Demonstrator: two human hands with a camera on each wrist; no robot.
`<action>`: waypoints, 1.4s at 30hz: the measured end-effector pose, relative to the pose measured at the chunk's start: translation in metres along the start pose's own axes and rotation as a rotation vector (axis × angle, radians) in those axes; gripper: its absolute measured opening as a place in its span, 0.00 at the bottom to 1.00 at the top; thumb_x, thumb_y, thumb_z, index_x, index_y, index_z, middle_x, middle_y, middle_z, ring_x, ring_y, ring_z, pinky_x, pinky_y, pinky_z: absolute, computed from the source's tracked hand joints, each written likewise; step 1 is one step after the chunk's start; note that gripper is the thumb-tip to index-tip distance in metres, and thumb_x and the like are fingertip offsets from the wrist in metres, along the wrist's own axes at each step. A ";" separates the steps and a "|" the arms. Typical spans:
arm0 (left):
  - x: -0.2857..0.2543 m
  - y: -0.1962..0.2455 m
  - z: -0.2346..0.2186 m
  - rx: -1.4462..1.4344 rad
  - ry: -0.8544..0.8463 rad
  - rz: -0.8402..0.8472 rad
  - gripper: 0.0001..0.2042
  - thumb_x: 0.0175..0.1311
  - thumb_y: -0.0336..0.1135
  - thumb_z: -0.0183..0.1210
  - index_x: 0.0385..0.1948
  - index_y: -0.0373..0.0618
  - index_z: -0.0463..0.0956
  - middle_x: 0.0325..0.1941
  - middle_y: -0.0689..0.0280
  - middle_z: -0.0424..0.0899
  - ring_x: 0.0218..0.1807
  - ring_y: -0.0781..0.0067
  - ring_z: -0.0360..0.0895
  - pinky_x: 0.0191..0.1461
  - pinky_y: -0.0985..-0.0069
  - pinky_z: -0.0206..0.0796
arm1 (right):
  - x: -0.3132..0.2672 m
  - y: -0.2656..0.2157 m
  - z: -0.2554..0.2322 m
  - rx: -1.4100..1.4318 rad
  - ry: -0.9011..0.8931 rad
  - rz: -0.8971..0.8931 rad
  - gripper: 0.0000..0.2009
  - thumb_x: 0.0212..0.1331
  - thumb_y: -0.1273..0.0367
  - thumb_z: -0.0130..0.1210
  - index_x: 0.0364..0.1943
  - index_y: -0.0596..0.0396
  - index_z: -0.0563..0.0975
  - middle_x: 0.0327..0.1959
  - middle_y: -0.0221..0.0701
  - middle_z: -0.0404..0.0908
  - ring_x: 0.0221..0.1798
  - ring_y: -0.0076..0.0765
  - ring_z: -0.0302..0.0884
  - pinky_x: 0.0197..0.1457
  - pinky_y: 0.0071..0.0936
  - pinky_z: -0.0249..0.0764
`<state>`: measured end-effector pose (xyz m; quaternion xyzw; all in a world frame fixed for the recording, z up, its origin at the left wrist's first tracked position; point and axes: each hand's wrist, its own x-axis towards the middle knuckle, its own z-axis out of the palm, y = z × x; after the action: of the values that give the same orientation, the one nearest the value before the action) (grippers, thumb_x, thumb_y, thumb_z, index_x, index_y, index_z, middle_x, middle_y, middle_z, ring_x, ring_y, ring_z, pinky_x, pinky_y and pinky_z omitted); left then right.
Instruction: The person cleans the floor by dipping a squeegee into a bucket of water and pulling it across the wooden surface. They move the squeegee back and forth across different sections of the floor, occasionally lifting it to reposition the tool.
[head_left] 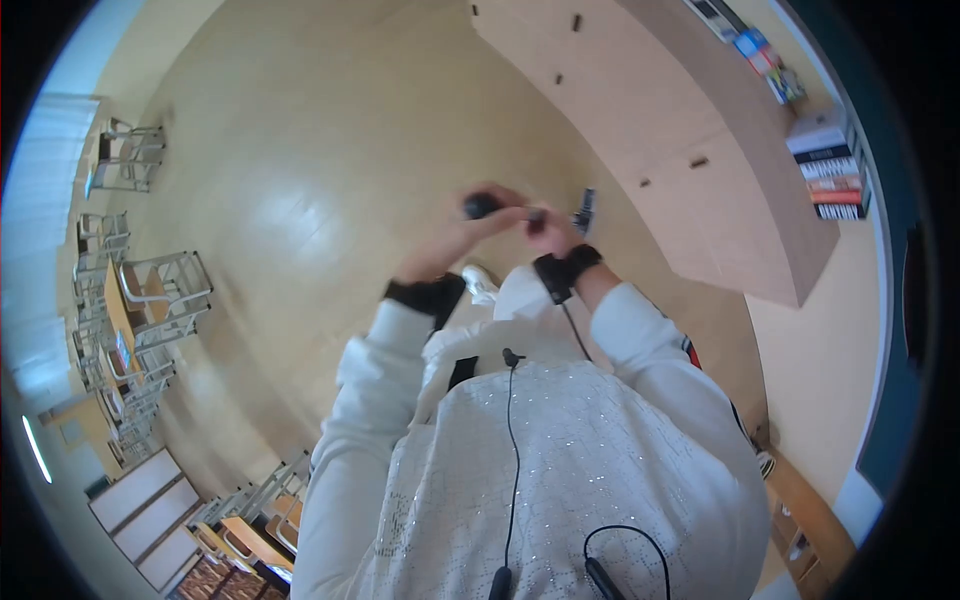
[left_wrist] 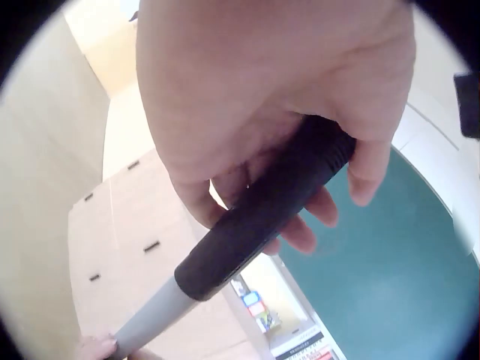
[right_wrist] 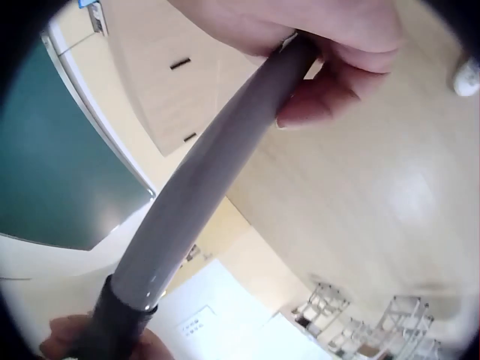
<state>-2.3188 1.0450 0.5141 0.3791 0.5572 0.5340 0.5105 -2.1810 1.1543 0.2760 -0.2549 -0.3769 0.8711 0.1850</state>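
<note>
Both hands hold a pole with a thick black grip (left_wrist: 262, 210) and a smooth grey shaft (right_wrist: 202, 180). My left hand (head_left: 470, 228) curls round the black grip; in the left wrist view the same left hand (left_wrist: 277, 97) has its fingers behind the grip and its thumb at the near end. Farther along, my right hand (head_left: 553, 234) pinches the grey shaft, as the right wrist view shows with the right hand (right_wrist: 330, 52) at the top. The pole runs slantwise between the hands in both wrist views. In the head view the hands look blurred.
Below and right of the hands, a dark and grey object (head_left: 585, 210) lies by the floor. A long pale cabinet (head_left: 640, 110) stands to the right, with books (head_left: 832, 170) on top. Desks and chairs (head_left: 150, 290) line the left side. A white shoe (head_left: 480, 284) shows below.
</note>
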 end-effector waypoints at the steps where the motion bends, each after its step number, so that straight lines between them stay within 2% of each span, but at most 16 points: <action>1: 0.010 -0.003 -0.003 -0.005 -0.049 -0.002 0.06 0.54 0.30 0.58 0.28 0.37 0.74 0.39 0.61 0.79 0.44 0.73 0.73 0.51 0.76 0.62 | 0.002 -0.008 -0.001 0.393 0.096 0.027 0.06 0.55 0.76 0.43 0.23 0.59 0.69 0.24 0.30 0.70 0.24 0.23 0.67 0.30 0.19 0.70; 2: 0.024 -0.030 -0.008 -0.027 -0.106 0.008 0.07 0.54 0.31 0.58 0.28 0.37 0.74 0.39 0.62 0.78 0.43 0.74 0.73 0.49 0.77 0.62 | 0.013 0.006 -0.032 -0.185 0.055 -0.135 0.05 0.55 0.75 0.43 0.24 0.58 0.69 0.22 0.28 0.68 0.24 0.22 0.66 0.29 0.18 0.70; 4: 0.038 -0.024 -0.011 0.014 -0.124 -0.016 0.07 0.53 0.32 0.59 0.25 0.38 0.74 0.36 0.64 0.79 0.40 0.77 0.73 0.46 0.79 0.62 | 0.032 0.016 -0.060 0.310 0.158 0.059 0.03 0.54 0.73 0.48 0.25 0.52 0.69 0.20 0.25 0.69 0.23 0.22 0.67 0.28 0.18 0.70; 6: 0.053 -0.017 -0.024 0.042 -0.085 -0.117 0.07 0.52 0.32 0.59 0.22 0.39 0.73 0.30 0.67 0.78 0.37 0.80 0.72 0.43 0.81 0.62 | 0.042 -0.005 -0.040 0.583 0.292 0.151 0.04 0.56 0.71 0.49 0.25 0.52 0.69 0.23 0.26 0.71 0.24 0.23 0.69 0.29 0.18 0.72; 9: 0.077 -0.029 -0.060 -0.200 -0.108 -0.074 0.07 0.51 0.32 0.59 0.20 0.40 0.72 0.24 0.70 0.75 0.32 0.82 0.70 0.38 0.82 0.61 | 0.067 -0.039 0.012 0.492 0.442 0.292 0.04 0.57 0.70 0.47 0.26 0.52 0.69 0.22 0.25 0.70 0.25 0.23 0.70 0.29 0.18 0.73; 12: 0.096 -0.033 -0.105 -0.173 0.045 -0.101 0.06 0.50 0.31 0.57 0.19 0.41 0.72 0.22 0.71 0.73 0.28 0.82 0.68 0.33 0.82 0.59 | 0.120 -0.013 0.016 0.547 0.519 0.354 0.05 0.56 0.70 0.48 0.26 0.53 0.68 0.21 0.27 0.68 0.24 0.24 0.69 0.29 0.19 0.73; 16: 0.123 -0.037 -0.187 -0.241 0.107 -0.074 0.04 0.48 0.28 0.56 0.17 0.41 0.70 0.22 0.71 0.72 0.27 0.82 0.66 0.30 0.83 0.58 | 0.189 0.002 0.047 0.473 0.395 0.348 0.04 0.54 0.71 0.48 0.25 0.53 0.68 0.21 0.28 0.68 0.24 0.25 0.69 0.28 0.20 0.73; 19: 0.154 -0.022 -0.255 -0.294 0.142 -0.159 0.05 0.46 0.25 0.54 0.16 0.41 0.68 0.24 0.68 0.71 0.28 0.78 0.66 0.36 0.81 0.58 | 0.263 0.029 0.041 -0.197 -0.038 0.247 0.03 0.51 0.76 0.44 0.24 0.54 0.66 0.21 0.30 0.66 0.24 0.25 0.68 0.28 0.19 0.72; 22: 0.186 -0.004 -0.321 -0.358 0.148 -0.139 0.05 0.46 0.24 0.55 0.16 0.40 0.68 0.24 0.68 0.71 0.30 0.76 0.66 0.38 0.80 0.57 | 0.314 -0.011 0.118 -0.287 -0.037 0.267 0.04 0.52 0.77 0.42 0.23 0.55 0.66 0.20 0.30 0.66 0.24 0.24 0.68 0.28 0.19 0.71; 24: 0.210 0.026 -0.365 -0.378 0.148 -0.114 0.05 0.45 0.24 0.55 0.15 0.39 0.67 0.23 0.67 0.70 0.31 0.75 0.67 0.38 0.80 0.57 | 0.367 -0.030 0.148 -0.061 -0.070 0.303 0.04 0.52 0.77 0.41 0.23 0.55 0.65 0.20 0.31 0.66 0.25 0.23 0.69 0.28 0.19 0.71; 26: 0.221 0.056 -0.403 -0.260 0.226 -0.109 0.06 0.45 0.23 0.54 0.15 0.40 0.66 0.21 0.67 0.68 0.31 0.75 0.66 0.38 0.80 0.57 | 0.419 -0.038 0.173 0.041 -0.308 0.438 0.05 0.53 0.75 0.44 0.22 0.55 0.65 0.20 0.30 0.67 0.24 0.23 0.69 0.27 0.19 0.71; 28: 0.229 0.077 -0.437 -0.241 0.293 -0.098 0.05 0.44 0.22 0.53 0.15 0.39 0.65 0.20 0.67 0.68 0.30 0.75 0.66 0.38 0.80 0.57 | 0.461 -0.058 0.225 0.477 0.065 0.750 0.07 0.52 0.73 0.46 0.20 0.55 0.65 0.17 0.29 0.67 0.21 0.24 0.69 0.24 0.19 0.71; 29: 0.235 0.086 -0.455 -0.205 0.351 -0.085 0.05 0.44 0.22 0.52 0.14 0.39 0.65 0.19 0.68 0.67 0.29 0.75 0.65 0.38 0.80 0.56 | 0.487 -0.058 0.242 0.497 0.154 0.860 0.08 0.51 0.71 0.49 0.19 0.54 0.64 0.15 0.28 0.66 0.17 0.26 0.68 0.21 0.20 0.71; 33: 0.240 0.107 -0.510 -0.208 0.477 -0.016 0.06 0.43 0.21 0.50 0.14 0.39 0.63 0.19 0.68 0.65 0.28 0.76 0.63 0.38 0.79 0.56 | 0.560 -0.045 0.293 0.437 0.152 0.911 0.08 0.51 0.71 0.49 0.19 0.53 0.64 0.15 0.28 0.67 0.17 0.26 0.69 0.21 0.20 0.74; 38: 0.263 0.140 -0.566 -0.174 0.585 0.091 0.08 0.44 0.20 0.50 0.14 0.40 0.59 0.18 0.68 0.62 0.27 0.74 0.60 0.42 0.75 0.56 | 0.640 -0.054 0.347 0.249 -0.023 0.912 0.09 0.54 0.67 0.49 0.21 0.53 0.66 0.18 0.29 0.70 0.20 0.26 0.72 0.25 0.20 0.75; 42: 0.306 0.164 -0.624 -0.112 0.499 0.114 0.09 0.44 0.20 0.54 0.16 0.41 0.60 0.20 0.67 0.64 0.28 0.73 0.61 0.46 0.75 0.57 | 0.722 -0.086 0.377 0.222 -0.090 0.880 0.09 0.56 0.65 0.49 0.23 0.53 0.67 0.19 0.28 0.70 0.22 0.26 0.73 0.26 0.20 0.75</action>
<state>-3.0050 1.2345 0.5678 0.2375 0.6131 0.6689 0.3469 -2.9679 1.3694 0.3413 -0.3311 -0.1446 0.9123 -0.1929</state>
